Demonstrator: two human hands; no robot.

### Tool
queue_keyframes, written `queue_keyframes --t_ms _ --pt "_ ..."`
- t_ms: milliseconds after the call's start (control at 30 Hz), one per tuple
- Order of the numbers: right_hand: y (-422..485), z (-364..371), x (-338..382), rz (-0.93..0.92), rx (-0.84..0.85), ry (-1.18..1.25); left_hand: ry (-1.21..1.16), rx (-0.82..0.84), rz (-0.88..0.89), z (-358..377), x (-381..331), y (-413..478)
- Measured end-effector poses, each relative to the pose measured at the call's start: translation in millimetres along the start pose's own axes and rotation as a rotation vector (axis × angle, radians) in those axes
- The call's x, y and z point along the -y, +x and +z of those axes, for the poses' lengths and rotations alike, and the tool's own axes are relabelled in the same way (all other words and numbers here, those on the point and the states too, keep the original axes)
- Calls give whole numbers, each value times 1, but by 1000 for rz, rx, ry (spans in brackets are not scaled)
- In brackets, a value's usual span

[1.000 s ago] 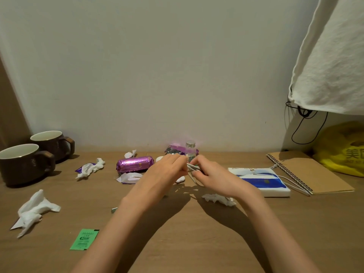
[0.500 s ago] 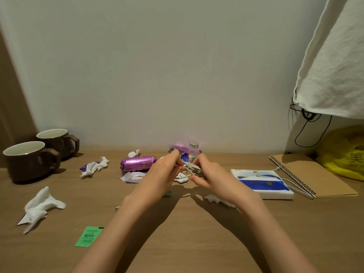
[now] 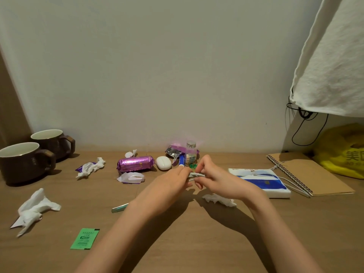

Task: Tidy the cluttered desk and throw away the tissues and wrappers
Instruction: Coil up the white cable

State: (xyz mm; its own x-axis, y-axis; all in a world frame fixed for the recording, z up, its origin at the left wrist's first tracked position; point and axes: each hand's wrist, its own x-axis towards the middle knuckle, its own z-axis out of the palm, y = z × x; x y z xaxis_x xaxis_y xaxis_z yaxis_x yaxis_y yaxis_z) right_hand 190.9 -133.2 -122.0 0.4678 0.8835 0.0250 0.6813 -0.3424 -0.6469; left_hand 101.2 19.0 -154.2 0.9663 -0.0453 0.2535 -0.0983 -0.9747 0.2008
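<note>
Head view: left hand (image 3: 173,180) and right hand (image 3: 214,178) pinch coiled white cable bundle (image 3: 197,175) above brown wooden desk (image 3: 49,253). Cable-tidying step, likely; next: set coil aside, gather crumpled white tissue (image 3: 218,200) near right wrist.

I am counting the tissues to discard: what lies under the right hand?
A crumpled white tissue lies on the desk below the right hand; the wrist hides its right end.

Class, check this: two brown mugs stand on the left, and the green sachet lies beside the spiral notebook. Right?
No. The head view shows the green sachet on the near left of the desk, far from the spiral notebook at the right; the two brown mugs are at the left.
</note>
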Motion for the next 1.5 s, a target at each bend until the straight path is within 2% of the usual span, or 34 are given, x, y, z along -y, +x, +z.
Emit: queue_keyframes --t_ms 100,233,400,533,633,700,767,833,933,1067,1200,1267,1333,1400,1500 --pt "-5 -12 -4 30 19 129 -169 -7 33 1 -4 -3" --pt "-10 -28 -11 11 -33 225 -221 17 20 2 -13 -2" --pt "-10 -25 -18 -39 -181 142 -231 -67 -72 7 -14 -2" --pt "-22 -37 -29 -26 -369 139 -322 -171 -162 9 -8 -1" --pt "-37 -54 -61 82 -633 112 -408 -220 -217 9 -6 0" --pt "-49 -64 -94 233 -780 -26 -442 -226 -221 11 -7 2" --pt "-62 -72 -128 413 -852 -129 -472 -224 -210 14 -9 3" --pt "-72 -77 -153 572 -874 -157 -496 -219 -205 17 -12 5" --pt "-83 -82 -176 705 -780 -203 -515 -231 -200 19 -14 6" --pt "-92 -83 -187 751 -660 -188 -503 -226 -209 21 -14 8" --pt "-88 -78 -192 791 -689 -247 -499 -207 -221 22 -13 7" --pt "-85 -77 -193 795 -758 -279 -515 -208 -229 22 -13 6" --pt "-84 -77 -185 732 -912 -278 -535 -216 -237 21 -13 6" --pt "-80 -79 -166 577 -1063 -195 -549 -231 -247 19 -13 7" --pt "-70 -83 -119 341 -1115 -78 -493 -260 -246 16 -13 6"
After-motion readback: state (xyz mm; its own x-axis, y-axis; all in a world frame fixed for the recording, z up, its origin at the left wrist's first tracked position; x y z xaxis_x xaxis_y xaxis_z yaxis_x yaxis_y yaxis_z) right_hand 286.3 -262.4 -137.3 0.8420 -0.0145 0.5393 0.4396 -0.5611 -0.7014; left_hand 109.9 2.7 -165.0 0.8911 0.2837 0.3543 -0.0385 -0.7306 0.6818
